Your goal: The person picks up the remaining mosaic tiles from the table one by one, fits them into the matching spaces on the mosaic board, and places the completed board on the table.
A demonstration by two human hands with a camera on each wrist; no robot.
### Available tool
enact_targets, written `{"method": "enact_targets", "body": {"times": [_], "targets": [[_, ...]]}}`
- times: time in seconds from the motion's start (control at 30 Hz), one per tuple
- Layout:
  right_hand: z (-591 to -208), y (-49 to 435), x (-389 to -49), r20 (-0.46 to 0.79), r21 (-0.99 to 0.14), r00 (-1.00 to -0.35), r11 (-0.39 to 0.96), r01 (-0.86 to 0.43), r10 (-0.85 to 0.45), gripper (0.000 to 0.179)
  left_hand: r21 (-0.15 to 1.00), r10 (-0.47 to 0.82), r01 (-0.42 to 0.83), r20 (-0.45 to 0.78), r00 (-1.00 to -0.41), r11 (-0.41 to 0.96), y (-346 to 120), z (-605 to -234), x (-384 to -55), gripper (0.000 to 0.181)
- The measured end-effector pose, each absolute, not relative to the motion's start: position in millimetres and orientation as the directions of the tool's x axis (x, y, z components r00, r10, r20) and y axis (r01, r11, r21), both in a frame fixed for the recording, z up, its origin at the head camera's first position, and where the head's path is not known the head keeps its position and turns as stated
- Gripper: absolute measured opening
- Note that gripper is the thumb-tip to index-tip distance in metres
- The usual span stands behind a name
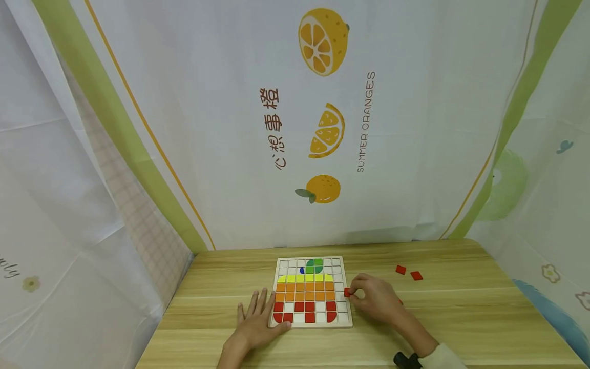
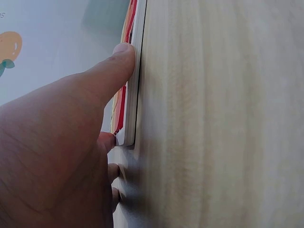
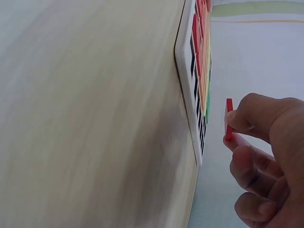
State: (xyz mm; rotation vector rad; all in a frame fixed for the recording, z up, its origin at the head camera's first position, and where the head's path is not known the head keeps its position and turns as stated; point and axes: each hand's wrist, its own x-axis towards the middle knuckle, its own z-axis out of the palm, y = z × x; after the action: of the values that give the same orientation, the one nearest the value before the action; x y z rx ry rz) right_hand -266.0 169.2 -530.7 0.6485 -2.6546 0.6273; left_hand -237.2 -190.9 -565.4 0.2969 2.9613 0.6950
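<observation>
A white gridded puzzle board [image 1: 341, 302] lies on the wooden table, filled in part with coloured tiles: green and blue at the top, then yellow, orange and red rows. Several white cells show among the red tiles [image 1: 310, 318] and along the right side. My left hand [image 1: 253, 324] rests with spread fingers at the board's lower left corner, its thumb [image 2: 124, 51] on the front edge. Between thumb and fingertip my right hand [image 1: 375, 297] pinches a red square tile [image 3: 229, 118], held over the board's right edge in the head view.
Two loose red tiles [image 1: 401, 269] lie on the table [image 1: 221, 271] to the right of the board, and another peeks out from behind my right hand. A black object [image 1: 406, 361] shows by the right sleeve. A white printed curtain [image 1: 230, 154] hangs behind the table.
</observation>
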Motion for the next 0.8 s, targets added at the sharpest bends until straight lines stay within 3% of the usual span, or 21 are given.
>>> {"method": "enact_targets", "body": {"times": [0.43,0.8], "targets": [[-524.3,143.2,-263.4,0.36,-0.354,-0.846,0.781,-0.514,-0.393,0.012,0.484,0.225,0.176,-0.043,-0.974,0.857,-189.3,-554.3,-232.5,0.104],[-524.1,126.2,-263.6,0.375,-0.347,-0.818,0.752,-0.56,-0.435,0.01,0.441,0.237,0.195,-0.041,-0.971,0.876,-192.5,-569.0,-239.0,0.107]]}}
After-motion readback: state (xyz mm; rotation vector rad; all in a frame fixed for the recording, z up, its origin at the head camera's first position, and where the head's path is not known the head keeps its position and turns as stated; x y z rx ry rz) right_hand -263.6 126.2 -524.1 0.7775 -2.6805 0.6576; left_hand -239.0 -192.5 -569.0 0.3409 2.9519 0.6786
